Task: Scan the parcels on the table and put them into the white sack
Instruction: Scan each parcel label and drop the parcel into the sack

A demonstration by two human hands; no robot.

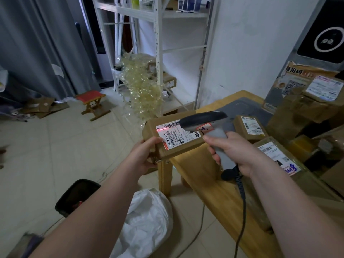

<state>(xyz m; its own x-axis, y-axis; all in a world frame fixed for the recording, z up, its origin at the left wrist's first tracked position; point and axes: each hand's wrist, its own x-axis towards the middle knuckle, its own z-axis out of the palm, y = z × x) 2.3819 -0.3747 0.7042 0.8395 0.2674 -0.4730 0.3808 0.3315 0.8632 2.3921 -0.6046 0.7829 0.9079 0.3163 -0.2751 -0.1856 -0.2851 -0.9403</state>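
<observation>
My left hand (144, 155) grips the near left end of a brown cardboard parcel (178, 146) held at the table's left corner. Its white label (173, 135) faces up with a red scan line across the barcode. My right hand (236, 153) grips the grey handle of a barcode scanner (204, 120), whose dark head hovers over the label. The white sack (147, 222) lies open on the floor below the table's corner. More labelled parcels lie on the table: a small box (250, 128) and a taped one (279, 157).
The wooden table (197, 170) carries a stack of larger boxes (305, 108) at the right. The scanner's cable (242, 211) hangs off the table. A black bin (76, 194) stands left of the sack. A red stool (92, 101) and white shelving (158, 43) are farther back.
</observation>
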